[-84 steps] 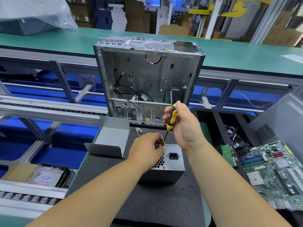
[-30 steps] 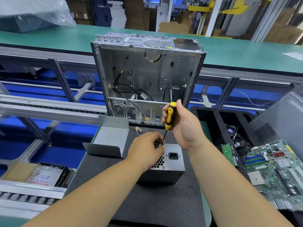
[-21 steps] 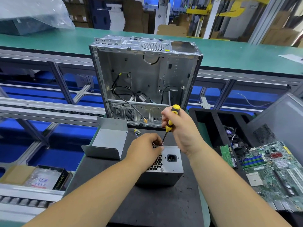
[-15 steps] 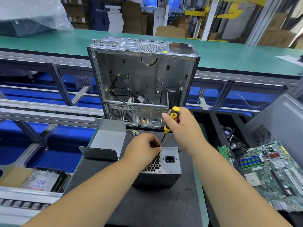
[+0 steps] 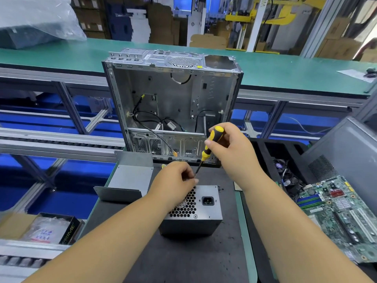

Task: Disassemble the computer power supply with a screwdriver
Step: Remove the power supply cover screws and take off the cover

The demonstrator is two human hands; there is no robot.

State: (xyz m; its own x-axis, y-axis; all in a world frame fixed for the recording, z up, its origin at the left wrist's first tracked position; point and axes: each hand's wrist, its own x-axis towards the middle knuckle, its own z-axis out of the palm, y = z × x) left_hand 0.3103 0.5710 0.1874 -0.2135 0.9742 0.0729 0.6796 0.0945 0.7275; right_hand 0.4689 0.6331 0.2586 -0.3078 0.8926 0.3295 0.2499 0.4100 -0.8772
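Directly under the curled left hand point(image 5: 174, 180), the power supply point(image 5: 195, 211); screwdriver point(image 5: 211, 142) in right-hand point(image 5: 234, 152) grip.

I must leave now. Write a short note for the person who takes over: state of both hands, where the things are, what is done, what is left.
Right hand grips the screwdriver, tilted, tip at the top rear edge of the power supply.
Left hand rests on the supply, fingers pinched at the tip; whether they hold a screw is hidden.
Supply stands on the black mat, before the open case.
Done: supply is out of the case.
Left: its cover is still on.
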